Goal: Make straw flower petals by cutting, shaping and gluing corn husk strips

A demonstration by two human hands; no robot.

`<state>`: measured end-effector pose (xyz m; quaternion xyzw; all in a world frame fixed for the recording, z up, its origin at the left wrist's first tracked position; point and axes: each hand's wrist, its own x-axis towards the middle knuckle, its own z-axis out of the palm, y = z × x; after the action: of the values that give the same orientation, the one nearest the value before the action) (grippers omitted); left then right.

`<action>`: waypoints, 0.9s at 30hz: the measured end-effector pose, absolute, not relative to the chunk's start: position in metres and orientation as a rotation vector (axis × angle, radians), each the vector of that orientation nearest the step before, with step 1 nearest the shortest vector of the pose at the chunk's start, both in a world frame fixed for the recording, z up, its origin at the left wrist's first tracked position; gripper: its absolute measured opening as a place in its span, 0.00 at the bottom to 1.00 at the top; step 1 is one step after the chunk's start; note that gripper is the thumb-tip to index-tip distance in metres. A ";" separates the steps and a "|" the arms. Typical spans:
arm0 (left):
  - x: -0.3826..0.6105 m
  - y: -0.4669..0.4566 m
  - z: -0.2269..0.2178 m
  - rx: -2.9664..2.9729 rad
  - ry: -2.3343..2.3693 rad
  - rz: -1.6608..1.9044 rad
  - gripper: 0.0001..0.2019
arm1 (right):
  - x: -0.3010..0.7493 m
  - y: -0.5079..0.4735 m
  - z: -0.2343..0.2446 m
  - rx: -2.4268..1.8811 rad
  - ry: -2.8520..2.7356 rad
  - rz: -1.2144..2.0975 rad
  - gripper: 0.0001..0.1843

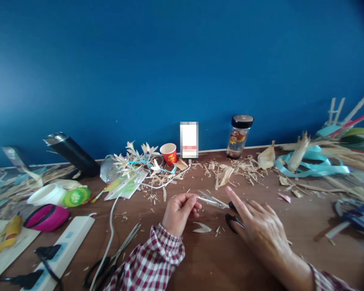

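Note:
My left hand [179, 212] is closed in a pinch at the tips of a small pair of scissors [215, 202], on something too small to make out. My right hand [255, 224] grips the black handles of those scissors, forefinger stretched along them, blades pointing left and slightly apart. A cut piece of pale husk [202, 228] lies on the wooden table [218, 258] between my two hands. Both sleeves are red-and-white plaid.
Husk scraps [227, 171], a bunch of husk flowers [139, 157], a red paper cup [169, 153] and a black-lidded jar [239, 136] line the blue wall. A black flask [73, 154], power strip [65, 246], second scissors [115, 254] lie left; teal ribbon [309, 165] right.

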<state>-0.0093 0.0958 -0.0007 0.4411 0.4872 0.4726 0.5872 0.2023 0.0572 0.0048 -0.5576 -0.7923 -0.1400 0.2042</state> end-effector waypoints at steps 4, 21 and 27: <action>-0.009 0.096 0.002 1.045 1.149 1.098 0.13 | 0.202 0.056 0.007 -1.547 -2.219 -0.423 0.34; -0.004 0.093 0.007 0.915 1.180 1.078 0.12 | 0.198 0.055 0.006 -1.599 -2.279 -0.448 0.37; -0.002 0.091 0.007 0.933 1.080 1.064 0.14 | 0.199 0.057 0.005 -1.677 -2.227 -0.434 0.38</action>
<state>-0.0025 0.0915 0.0071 0.4071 0.4713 0.4645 0.6296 0.1992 0.0573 0.0046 -0.5868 -0.7793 -0.1520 0.1593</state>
